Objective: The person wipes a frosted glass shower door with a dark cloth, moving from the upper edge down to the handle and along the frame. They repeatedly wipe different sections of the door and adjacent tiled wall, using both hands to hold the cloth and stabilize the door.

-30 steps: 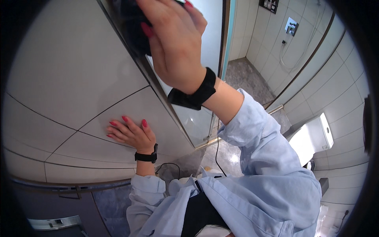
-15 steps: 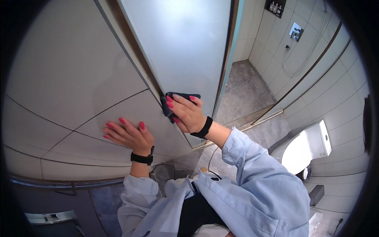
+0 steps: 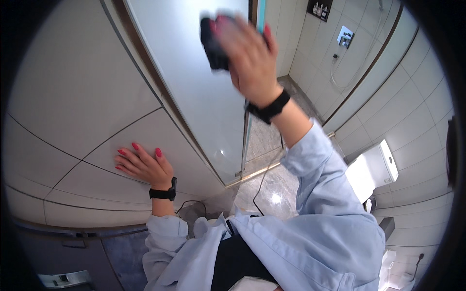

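While the left hand (image 3: 145,165) lies flat on the large glossy pale-grey wall tiles (image 3: 63,87), the right hand (image 3: 255,68) holds a dark, bunched fabric cloth (image 3: 212,46) in front of the tall frosted glass panel (image 3: 194,72) with its dark frame. The cloth's visible part is longer than it is wide; its long axis runs nearly up and down the view, its upper end leaning slightly left. It sticks out on the left side of the right hand, which hides the rest. The right fingers are bent over the cloth and blurred, pointing up and left; whether the cloth touches the glass, I cannot tell. The left fingers are extended, slightly parted and grip nothing, pointing left and a little upward.

Any lettering on the small bottles (image 3: 319,8) in the dark rectangular wall niche (image 3: 328,5) is too small to read, as is a little mark on the white ceramic toilet (image 3: 369,169).

In view are one cloth, one toilet, one square chrome shower control (image 3: 345,37), at least three bottles, and two black wristbands (image 3: 279,105), one on each wrist, below two light-blue rolled sleeves (image 3: 310,160).
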Motion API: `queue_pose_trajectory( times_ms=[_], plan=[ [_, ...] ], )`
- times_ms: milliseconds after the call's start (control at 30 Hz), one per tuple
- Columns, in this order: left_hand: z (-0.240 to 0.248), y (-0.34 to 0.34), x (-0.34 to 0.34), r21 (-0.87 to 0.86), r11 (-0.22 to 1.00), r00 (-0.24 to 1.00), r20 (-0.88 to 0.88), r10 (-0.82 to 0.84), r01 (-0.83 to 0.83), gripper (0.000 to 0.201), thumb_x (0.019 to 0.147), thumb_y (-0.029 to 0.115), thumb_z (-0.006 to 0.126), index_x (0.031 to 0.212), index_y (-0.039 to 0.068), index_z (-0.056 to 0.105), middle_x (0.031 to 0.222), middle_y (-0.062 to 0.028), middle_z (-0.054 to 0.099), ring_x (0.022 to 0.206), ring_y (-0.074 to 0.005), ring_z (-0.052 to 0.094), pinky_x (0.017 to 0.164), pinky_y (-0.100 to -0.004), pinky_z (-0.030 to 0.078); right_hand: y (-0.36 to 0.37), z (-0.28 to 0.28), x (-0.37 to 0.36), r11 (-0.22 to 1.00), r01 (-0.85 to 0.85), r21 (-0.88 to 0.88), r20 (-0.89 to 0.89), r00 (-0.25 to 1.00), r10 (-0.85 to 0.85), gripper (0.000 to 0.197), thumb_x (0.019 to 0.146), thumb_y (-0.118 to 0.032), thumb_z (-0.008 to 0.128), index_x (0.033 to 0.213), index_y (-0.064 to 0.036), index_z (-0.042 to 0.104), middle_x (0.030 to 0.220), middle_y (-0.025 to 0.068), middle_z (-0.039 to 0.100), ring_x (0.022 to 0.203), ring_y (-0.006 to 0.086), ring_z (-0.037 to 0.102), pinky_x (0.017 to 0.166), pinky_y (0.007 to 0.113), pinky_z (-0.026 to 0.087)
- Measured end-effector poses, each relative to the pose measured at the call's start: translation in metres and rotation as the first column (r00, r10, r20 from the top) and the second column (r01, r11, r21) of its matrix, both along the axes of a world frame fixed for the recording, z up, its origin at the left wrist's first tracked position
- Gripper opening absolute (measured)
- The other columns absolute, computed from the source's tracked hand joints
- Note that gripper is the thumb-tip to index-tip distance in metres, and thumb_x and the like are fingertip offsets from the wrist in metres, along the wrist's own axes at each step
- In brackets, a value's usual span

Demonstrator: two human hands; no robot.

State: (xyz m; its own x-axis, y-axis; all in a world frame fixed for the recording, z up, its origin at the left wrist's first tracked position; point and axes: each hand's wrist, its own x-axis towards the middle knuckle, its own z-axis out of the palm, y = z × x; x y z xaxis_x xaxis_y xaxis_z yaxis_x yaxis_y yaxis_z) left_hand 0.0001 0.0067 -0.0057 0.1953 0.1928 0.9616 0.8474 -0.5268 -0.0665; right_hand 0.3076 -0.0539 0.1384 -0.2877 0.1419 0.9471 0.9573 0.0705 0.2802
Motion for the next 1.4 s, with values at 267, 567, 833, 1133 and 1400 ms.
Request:
queue_pose_trajectory(
  times_ms=[267, 567, 833, 1133, 1400],
  plan=[
    [-0.002, 0.001, -0.003, -0.01, 0.999, 0.999, -0.001, -0.034, 0.034, 0.063, 0.107, 0.041, 0.035, 0.158, 0.006, 0.024, 0.166, -0.0219, 0.008, 0.153, -0.0445, 0.0, 0.119, -0.0618, -0.001, 0.009, 0.031, -0.011, 0.992, -0.115, 0.054, -0.05, 0.992, 0.118, 0.059, 0.078, 0.001, 0.056, 0.133, -0.0155, 0.061, 0.145, 0.0085, 0.054, 0.137, 0.0285, 0.046, 0.115, 0.046, 0.022],
    [0.0, -0.001, -0.001, -0.009, 0.999, 0.999, -0.006, -0.034, 0.034, 0.066, 0.107, 0.044, 0.032, 0.16, 0.007, 0.02, 0.167, -0.0217, 0.004, 0.153, -0.0437, -0.003, 0.119, -0.0612, -0.004, -0.018, -0.228, -0.02, 0.968, 0.046, -0.247, -0.127, 0.989, -0.079, 0.051, 0.082, -0.038, 0.062, 0.133, -0.0381, 0.062, 0.143, -0.0015, 0.053, 0.137, 0.0257, 0.038, 0.116, 0.05, 0.016],
    [-0.001, -0.001, -0.003, -0.026, 0.999, 0.999, -0.022, -0.042, 0.041, 0.067, 0.105, 0.043, 0.034, 0.16, 0.007, 0.02, 0.166, -0.0229, 0.004, 0.152, -0.0464, -0.004, 0.118, -0.0623, -0.004, -0.027, -0.287, -0.032, 0.935, 0.043, -0.353, -0.052, 0.996, -0.066, 0.049, 0.084, -0.029, 0.071, 0.132, -0.03, 0.062, 0.15, 0.0028, 0.045, 0.144, 0.0303, 0.031, 0.118, 0.054, 0.014],
    [-0.01, -0.001, -0.005, -0.049, 0.999, 1.0, -0.028, -0.013, 0.012, 0.066, 0.103, 0.046, 0.042, 0.156, 0.009, 0.031, 0.165, -0.0243, 0.011, 0.151, -0.05, 0.004, 0.115, -0.0689, 0.004, 0.016, -0.088, -0.089, 0.997, -0.046, -0.06, -0.235, 0.972, 0.03, 0.066, 0.074, -0.001, 0.064, 0.139, -0.0108, 0.056, 0.15, 0.0152, 0.048, 0.143, 0.036, 0.039, 0.119, 0.053, 0.014],
    [-0.013, -0.005, -0.012, -0.119, 0.979, 0.983, -0.063, -0.173, 0.165, 0.068, 0.102, 0.047, 0.043, 0.158, 0.013, 0.027, 0.166, -0.0235, 0.009, 0.152, -0.0477, 0.002, 0.117, -0.067, 0.001, 0.008, 0.038, -0.12, 0.449, -0.665, 0.597, -0.381, 0.257, 0.888, 0.055, 0.099, -0.002, 0.051, 0.151, -0.0027, 0.035, 0.146, 0.0139, 0.049, 0.121, 0.0208, 0.055, 0.107, 0.034, 0.041]
  ],
)
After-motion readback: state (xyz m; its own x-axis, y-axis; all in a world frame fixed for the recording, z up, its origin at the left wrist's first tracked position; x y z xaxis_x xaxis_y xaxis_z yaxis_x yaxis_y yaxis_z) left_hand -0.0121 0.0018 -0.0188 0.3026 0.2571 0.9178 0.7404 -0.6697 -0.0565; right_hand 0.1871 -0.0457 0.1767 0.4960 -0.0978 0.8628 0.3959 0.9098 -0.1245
